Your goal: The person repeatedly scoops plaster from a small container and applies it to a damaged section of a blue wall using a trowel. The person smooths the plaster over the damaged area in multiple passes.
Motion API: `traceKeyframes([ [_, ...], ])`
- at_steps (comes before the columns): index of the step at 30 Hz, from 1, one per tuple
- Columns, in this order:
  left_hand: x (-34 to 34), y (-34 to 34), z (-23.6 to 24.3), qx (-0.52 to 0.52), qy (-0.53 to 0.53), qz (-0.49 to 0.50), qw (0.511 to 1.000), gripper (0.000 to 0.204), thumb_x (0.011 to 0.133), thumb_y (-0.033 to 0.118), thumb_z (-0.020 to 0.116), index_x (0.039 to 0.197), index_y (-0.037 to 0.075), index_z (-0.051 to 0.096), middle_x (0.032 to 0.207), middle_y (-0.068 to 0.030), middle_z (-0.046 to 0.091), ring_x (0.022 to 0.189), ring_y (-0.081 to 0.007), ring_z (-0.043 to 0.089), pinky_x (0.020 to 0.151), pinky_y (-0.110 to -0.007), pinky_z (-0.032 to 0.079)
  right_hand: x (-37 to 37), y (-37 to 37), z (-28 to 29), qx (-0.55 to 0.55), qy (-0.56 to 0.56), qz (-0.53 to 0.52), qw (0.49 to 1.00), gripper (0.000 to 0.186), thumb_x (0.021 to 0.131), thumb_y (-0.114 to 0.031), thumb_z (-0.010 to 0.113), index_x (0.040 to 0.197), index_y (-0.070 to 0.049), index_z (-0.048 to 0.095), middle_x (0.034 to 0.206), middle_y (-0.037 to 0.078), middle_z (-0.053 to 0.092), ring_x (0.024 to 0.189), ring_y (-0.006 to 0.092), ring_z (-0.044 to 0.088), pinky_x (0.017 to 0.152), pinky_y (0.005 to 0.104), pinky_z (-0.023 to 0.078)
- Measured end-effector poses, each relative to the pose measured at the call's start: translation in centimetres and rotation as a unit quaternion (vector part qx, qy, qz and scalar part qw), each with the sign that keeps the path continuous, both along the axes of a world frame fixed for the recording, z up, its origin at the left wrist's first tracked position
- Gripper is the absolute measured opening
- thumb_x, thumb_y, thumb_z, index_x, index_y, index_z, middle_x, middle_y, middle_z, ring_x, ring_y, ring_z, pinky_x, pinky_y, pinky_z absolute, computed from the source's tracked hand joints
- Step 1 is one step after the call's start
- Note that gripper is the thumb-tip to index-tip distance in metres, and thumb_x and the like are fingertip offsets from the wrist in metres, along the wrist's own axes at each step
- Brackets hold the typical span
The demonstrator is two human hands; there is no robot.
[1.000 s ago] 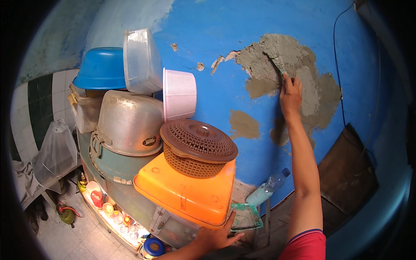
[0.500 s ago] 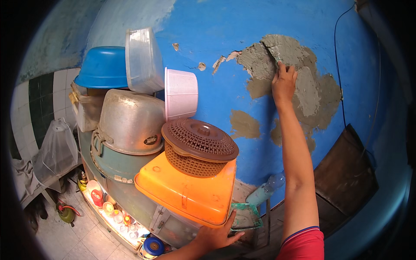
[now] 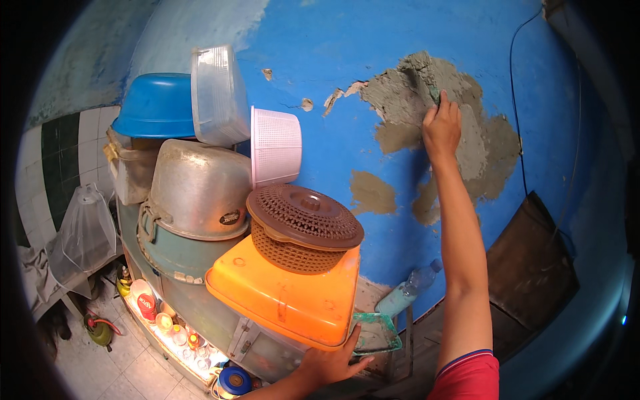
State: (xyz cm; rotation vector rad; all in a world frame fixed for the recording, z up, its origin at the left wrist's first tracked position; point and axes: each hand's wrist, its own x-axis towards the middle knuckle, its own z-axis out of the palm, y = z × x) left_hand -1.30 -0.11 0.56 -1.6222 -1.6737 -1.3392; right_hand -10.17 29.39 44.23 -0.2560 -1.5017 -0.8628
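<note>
- Lower centre: from my remote station, I am viewing an orange box [image 3: 287, 287] whose right end is bordering the left hand.
- Left hand [image 3: 331, 365]: its forearm is slanting up and right from the lower edge; thumb and index finger are standing apart at the tray's left corner. I am not managing to tell whether the hidden fingers are gripping it.
- Tray [image 3: 379, 333]: this green, grey-smeared vessel is lying just right of the left index finger and well below the right hand, leaving the left hand the nearer.
- Bottle [image 3: 417, 283]: it is tilting rightward, just above the tray.
- Scraper [image 3: 434, 95]: its green part is projecting above the right fingertips, the long axis apparently running up and left across the cement; blur is obscuring the blade.
- Right hand [image 3: 442, 130]: its fingers are pinching the scraper, while the arm is rising nearly straight from a red sleeve [image 3: 467, 379].
- Cement [image 3: 475, 150]: this grey patch is covering the blue wall [image 3: 333, 53] on both sides of the right hand.
</note>
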Motion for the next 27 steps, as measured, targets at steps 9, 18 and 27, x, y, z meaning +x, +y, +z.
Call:
traceKeyframes([
  [9,0.4,0.0,-0.4,-0.048,-0.034,-0.033,0.998,0.078,0.094,0.067,0.064,0.138,0.003,0.068,0.132,-0.0295,0.066,0.124,-0.0421,0.066,0.101,-0.051,0.056,-2.5,1.5,-0.9,-0.012,-0.037,-0.082,0.996,0.071,0.092,0.001,0.061,0.159,-0.019,0.051,0.125,0.016,0.056,0.108,0.0384,0.059,0.090,0.0511,0.054],
  [18,0.0,-0.7,0.9,-0.037,-0.016,-0.025,0.999,0.072,0.097,0.058,0.068,0.137,-0.002,0.066,0.114,-0.0230,0.074,0.105,-0.0350,0.074,0.087,-0.045,0.061,-3.6,3.3,-2.7,0.013,-0.067,-0.163,0.984,0.078,0.092,0.004,0.056,0.166,-0.017,0.040,0.134,0.020,0.052,0.116,0.0391,0.051,0.093,0.0509,0.049],
  [27,-0.5,0.1,0.3,-0.001,0.006,-0.026,1.000,0.072,0.097,0.057,0.069,0.139,-0.002,0.065,0.115,-0.0255,0.072,0.108,-0.0368,0.072,0.084,-0.046,0.061,-3.0,1.4,-4.6,-0.074,-0.119,-0.120,0.983,0.074,0.093,0.006,0.056,0.164,-0.010,0.042,0.135,0.024,0.050,0.117,0.0431,0.050,0.097,0.0498,0.051],
])
